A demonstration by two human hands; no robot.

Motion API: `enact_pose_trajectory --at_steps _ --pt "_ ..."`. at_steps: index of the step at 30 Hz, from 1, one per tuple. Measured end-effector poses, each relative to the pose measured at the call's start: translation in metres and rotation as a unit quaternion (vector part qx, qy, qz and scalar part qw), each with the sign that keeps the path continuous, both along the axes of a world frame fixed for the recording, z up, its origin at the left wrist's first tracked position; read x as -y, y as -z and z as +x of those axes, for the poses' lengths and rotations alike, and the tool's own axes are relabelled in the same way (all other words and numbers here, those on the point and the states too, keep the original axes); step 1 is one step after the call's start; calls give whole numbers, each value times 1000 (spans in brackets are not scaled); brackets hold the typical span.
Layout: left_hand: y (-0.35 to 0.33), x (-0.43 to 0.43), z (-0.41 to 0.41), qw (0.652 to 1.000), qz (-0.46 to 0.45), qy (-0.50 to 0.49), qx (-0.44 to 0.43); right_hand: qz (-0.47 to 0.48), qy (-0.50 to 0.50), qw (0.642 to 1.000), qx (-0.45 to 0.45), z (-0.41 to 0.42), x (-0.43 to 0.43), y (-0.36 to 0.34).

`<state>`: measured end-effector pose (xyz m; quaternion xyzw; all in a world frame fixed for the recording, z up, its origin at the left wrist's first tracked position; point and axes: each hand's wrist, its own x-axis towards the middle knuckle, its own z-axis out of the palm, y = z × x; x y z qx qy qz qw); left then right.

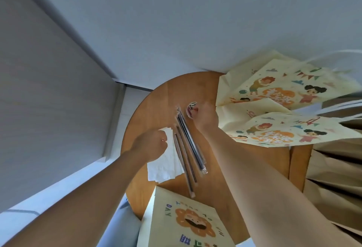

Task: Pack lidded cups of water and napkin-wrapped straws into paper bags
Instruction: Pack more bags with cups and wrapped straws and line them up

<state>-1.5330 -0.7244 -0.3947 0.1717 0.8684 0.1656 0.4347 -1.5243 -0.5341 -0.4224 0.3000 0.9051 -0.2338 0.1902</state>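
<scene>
Several wrapped straws (188, 144) lie in a bundle across the round wooden table (156, 101). White napkins (166, 165) sit in a stack just left of them. My left hand (149, 144) is curled over the napkins' upper corner; whether it pinches one is hidden. My right hand (205, 116) reaches to a small round sticker roll (192, 109) at the straws' far end, its fingers on it. Cream printed paper bags (278, 90) lie flat at the right, and another bag (188, 221) lies at the near edge. No cup is in view.
A grey wall and a white baseboard run along the left. Beige fabric (333, 178) hangs at the right edge of the table. White bag handles (333, 107) stick out at the far right.
</scene>
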Motion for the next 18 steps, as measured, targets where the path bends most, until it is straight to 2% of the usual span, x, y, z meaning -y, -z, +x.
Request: enact_pose_trajectory --at_steps 8,11,18 --pt "4 8 1 1000 -1 -15 24 -21 39 999 5 -9 8 15" --pt "3 11 2 999 -7 -20 26 -25 30 999 -8 -7 7 17" --pt "2 20 8 999 -5 -32 35 12 5 999 32 -6 7 27"
